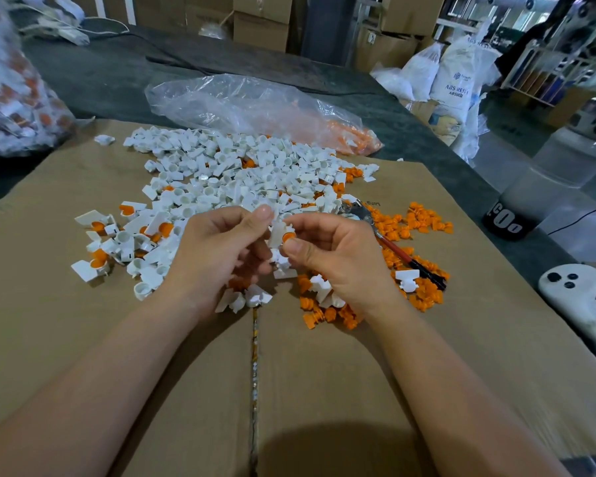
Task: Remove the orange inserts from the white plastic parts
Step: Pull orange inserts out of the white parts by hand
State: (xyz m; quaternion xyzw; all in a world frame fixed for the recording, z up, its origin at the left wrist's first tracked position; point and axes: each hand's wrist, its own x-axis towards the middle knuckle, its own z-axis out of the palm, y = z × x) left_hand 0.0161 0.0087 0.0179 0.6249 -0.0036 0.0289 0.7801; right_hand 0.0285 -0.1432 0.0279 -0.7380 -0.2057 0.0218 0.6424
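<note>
White part (276,233) in fingers (263,215) at pile's (221,166) edge

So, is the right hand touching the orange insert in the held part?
Touching. The head view shows the right hand with its thumb tip against the orange insert of the white part, no gap.

Perhaps two hundred white parts (221,166), sixty loose orange inserts (424,220).
</note>
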